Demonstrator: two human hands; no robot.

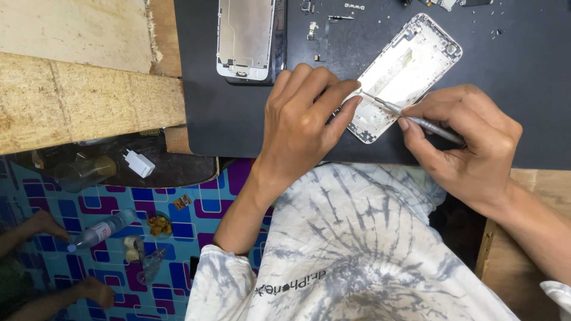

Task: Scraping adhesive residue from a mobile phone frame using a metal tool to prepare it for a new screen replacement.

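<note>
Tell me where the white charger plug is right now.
In the head view, the white charger plug lies at the left on a dark surface, below the wooden board and just right of a clear plastic cup lying on its side.

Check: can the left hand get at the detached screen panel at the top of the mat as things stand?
Probably yes. The left hand rests on the phone housing and holds nothing; bare black mat lies between it and the screen panel. The right hand keeps the screwdriver.

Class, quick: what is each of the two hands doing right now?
Left hand: fingers curled, pressing down on the phone housing, gripping nothing.
Right hand: closed on a screwdriver.
</note>
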